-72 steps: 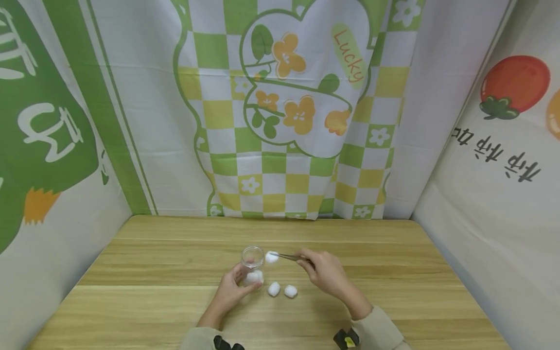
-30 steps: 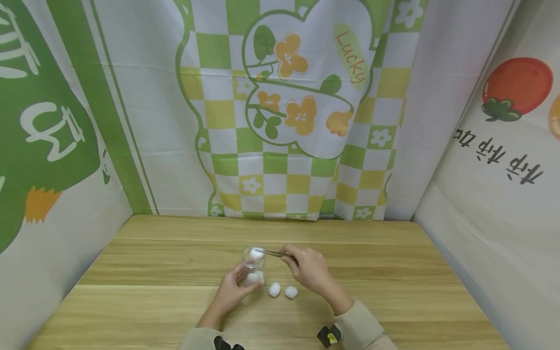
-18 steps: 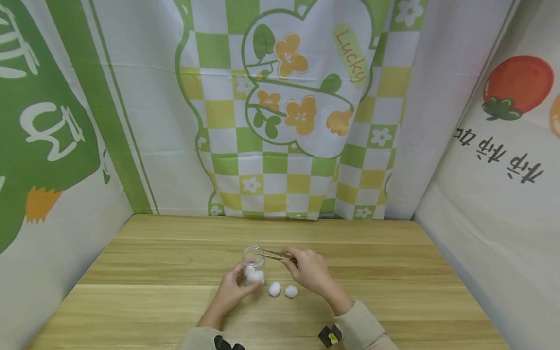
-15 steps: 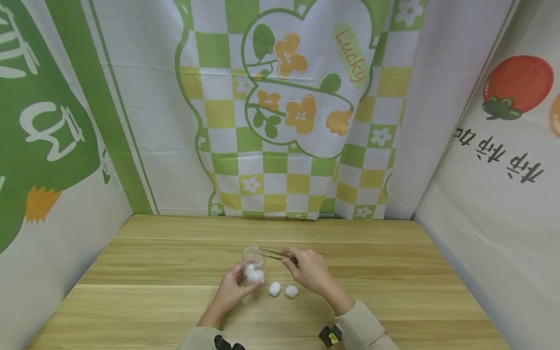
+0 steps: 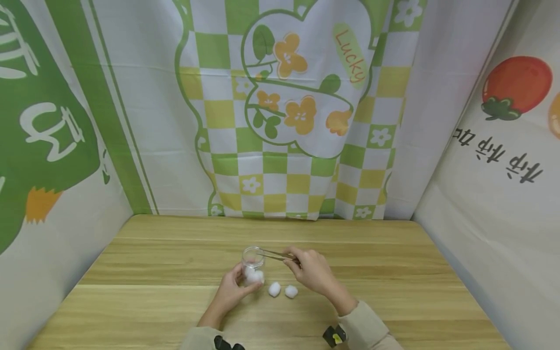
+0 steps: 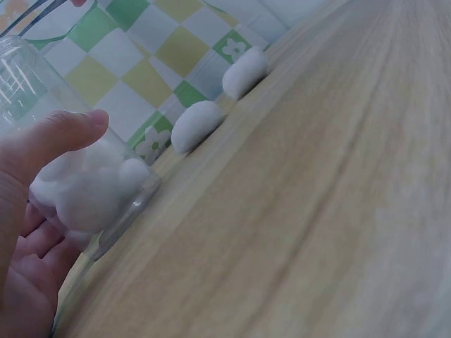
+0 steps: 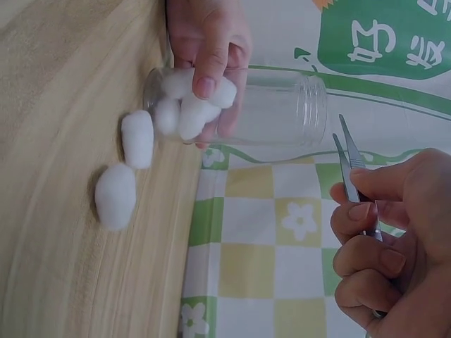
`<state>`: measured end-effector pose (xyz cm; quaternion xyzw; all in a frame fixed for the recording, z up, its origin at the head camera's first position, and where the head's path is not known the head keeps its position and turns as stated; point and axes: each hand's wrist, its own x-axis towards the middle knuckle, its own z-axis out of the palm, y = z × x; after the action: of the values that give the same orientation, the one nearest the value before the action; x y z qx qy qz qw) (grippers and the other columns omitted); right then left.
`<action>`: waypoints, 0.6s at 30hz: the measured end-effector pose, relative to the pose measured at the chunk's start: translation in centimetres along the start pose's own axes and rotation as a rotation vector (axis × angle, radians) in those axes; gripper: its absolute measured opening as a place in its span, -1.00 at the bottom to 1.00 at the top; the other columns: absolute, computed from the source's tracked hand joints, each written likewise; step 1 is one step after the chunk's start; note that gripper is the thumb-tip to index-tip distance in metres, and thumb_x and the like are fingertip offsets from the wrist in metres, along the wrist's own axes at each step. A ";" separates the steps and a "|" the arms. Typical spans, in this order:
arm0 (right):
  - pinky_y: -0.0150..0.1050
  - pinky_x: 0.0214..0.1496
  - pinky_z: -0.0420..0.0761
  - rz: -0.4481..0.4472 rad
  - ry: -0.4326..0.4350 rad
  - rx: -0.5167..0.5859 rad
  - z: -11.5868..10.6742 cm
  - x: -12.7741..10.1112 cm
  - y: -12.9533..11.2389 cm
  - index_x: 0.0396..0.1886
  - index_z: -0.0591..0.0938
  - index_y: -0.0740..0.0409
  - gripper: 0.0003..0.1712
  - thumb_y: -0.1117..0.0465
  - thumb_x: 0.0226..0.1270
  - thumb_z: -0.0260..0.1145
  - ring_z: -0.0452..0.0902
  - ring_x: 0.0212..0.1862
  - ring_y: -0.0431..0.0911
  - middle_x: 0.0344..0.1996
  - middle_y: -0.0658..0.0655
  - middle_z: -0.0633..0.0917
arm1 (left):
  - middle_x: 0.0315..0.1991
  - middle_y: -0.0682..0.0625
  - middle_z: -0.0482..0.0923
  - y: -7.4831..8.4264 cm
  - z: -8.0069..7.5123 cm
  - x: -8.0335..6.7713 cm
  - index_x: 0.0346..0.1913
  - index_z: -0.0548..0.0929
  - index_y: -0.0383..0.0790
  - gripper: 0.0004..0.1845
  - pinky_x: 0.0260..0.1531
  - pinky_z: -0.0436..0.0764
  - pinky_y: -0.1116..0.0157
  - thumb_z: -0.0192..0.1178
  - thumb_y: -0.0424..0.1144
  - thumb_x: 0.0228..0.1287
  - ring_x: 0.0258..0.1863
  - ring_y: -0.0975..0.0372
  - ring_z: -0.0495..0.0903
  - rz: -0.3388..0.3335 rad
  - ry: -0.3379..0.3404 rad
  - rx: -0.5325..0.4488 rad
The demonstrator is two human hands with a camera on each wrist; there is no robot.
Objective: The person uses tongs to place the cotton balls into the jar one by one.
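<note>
A clear, lidless jar stands upright on the table, with several cotton balls at its bottom. My left hand grips the jar low down, thumb across its near side. In my right hand a pair of metal tweezers is pinched, its tips parted and nothing between them. In the right wrist view those tips hover just beyond the jar's mouth. Two more cotton balls lie on the table right of the jar, the nearer cotton ball close to it and the farther cotton ball beside that.
The wooden table ends at a checked green and yellow cloth behind. Printed cloth walls rise on both sides, a tomato print on the right one. Black straps with devices circle both wrists.
The tweezers carried a cotton ball left over the jar's mouth and let it go; it now lies inside. Since then the right hand has shifted slightly right. The left hand has stayed put.
</note>
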<state>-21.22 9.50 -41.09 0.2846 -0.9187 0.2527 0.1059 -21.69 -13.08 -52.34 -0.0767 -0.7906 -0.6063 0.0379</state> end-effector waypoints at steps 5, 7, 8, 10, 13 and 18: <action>-0.57 -0.63 0.26 0.010 -0.010 0.006 -0.2 -0.2 0.2 -0.04 0.64 0.13 -0.77 0.21 0.37 0.24 0.27 -0.61 -0.41 -0.60 0.00 0.67 | 0.16 -0.25 0.58 0.1 0.0 0.1 0.23 0.45 -0.36 -0.31 0.37 0.44 0.00 0.46 -0.31 -0.01 0.21 -0.08 0.55 -0.037 -0.002 -0.014; -0.57 -0.62 0.30 0.013 -0.011 0.007 -0.3 -0.2 0.4 -0.04 0.64 0.13 -0.77 0.21 0.37 0.23 0.31 -0.60 -0.40 -0.58 0.01 0.68 | 0.16 -0.24 0.59 0.1 0.0 0.1 0.23 0.45 -0.36 -0.31 0.37 0.44 0.01 0.46 -0.31 -0.01 0.22 -0.07 0.55 -0.044 -0.002 -0.017; -0.57 -0.60 0.32 0.010 -0.008 0.005 -0.3 -0.3 0.5 -0.04 0.64 0.14 -0.77 0.21 0.37 0.24 0.36 -0.59 -0.39 -0.56 0.02 0.70 | 0.15 -0.24 0.59 0.1 0.0 0.1 0.22 0.46 -0.36 -0.32 0.36 0.45 0.01 0.46 -0.31 -0.01 0.21 -0.07 0.55 -0.045 -0.002 -0.018; -0.57 -0.58 0.37 0.004 -0.002 0.004 -0.3 -0.4 0.7 -0.04 0.63 0.14 -0.77 0.21 0.36 0.24 0.44 -0.57 -0.35 -0.54 0.04 0.72 | 0.14 -0.22 0.60 0.1 0.0 0.1 0.20 0.47 -0.35 -0.33 0.35 0.46 0.03 0.47 -0.31 -0.02 0.21 -0.06 0.55 -0.049 -0.001 -0.021; -0.57 -0.54 0.42 -0.005 0.004 0.005 -0.3 -0.5 1.0 -0.04 0.63 0.14 -0.77 0.21 0.36 0.25 0.53 -0.54 -0.31 -0.51 0.06 0.74 | 0.13 -0.20 0.61 0.1 0.0 0.1 0.20 0.48 -0.34 -0.34 0.35 0.48 0.05 0.47 -0.31 -0.02 0.20 -0.04 0.56 -0.053 -0.001 -0.026; -0.57 -0.56 0.39 -0.007 -0.004 0.005 -0.3 -0.8 1.4 -0.03 0.63 0.15 -0.77 0.21 0.37 0.23 0.47 -0.57 -0.35 -0.55 0.06 0.72 | 0.11 -0.17 0.63 -0.2 0.1 0.2 0.19 0.49 -0.32 -0.35 0.33 0.50 0.09 0.47 -0.33 -0.03 0.17 0.01 0.58 -0.058 0.005 -0.023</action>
<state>-21.37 11.07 -41.71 0.2886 -0.9173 0.2539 0.1041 -21.91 -13.00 -52.52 -0.0528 -0.7854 -0.6164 0.0216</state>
